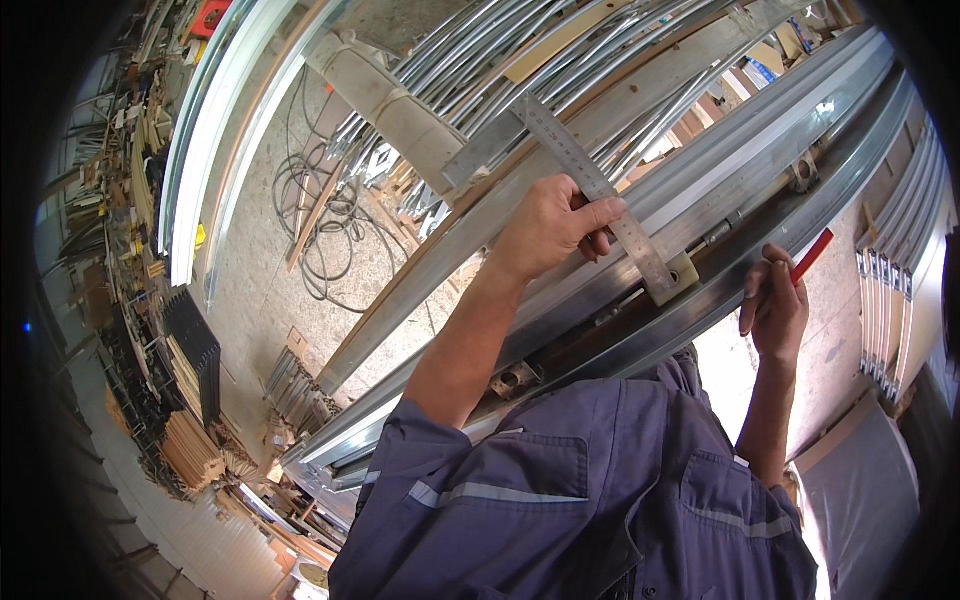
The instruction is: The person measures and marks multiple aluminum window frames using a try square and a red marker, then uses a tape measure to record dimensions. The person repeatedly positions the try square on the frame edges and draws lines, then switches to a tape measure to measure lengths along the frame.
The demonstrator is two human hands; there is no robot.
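Note:
My left hand (560, 225) is closed around the blade of a steel set square (572, 150), thumb on top and fingers curled beneath. The blade slants across the long metal profiles (735, 165). Its near end lies against a small cream-coloured block (683, 279) with a round hole, set in the dark channel between the rails. On the right, beside the nearest metal rail (690, 312), my right hand (776, 312) pinches a red pencil or marker (813, 256), whose exact kind I cannot make out. The red stick points up and away from my hand.
Many thin metal strips (460, 60) lie beyond the profiles. A looped cable (325, 230) is on the floor at left, near a wrapped beam (390, 105). Long white profiles (190, 190) stand further left. Stacked panels (890, 310) are at the right.

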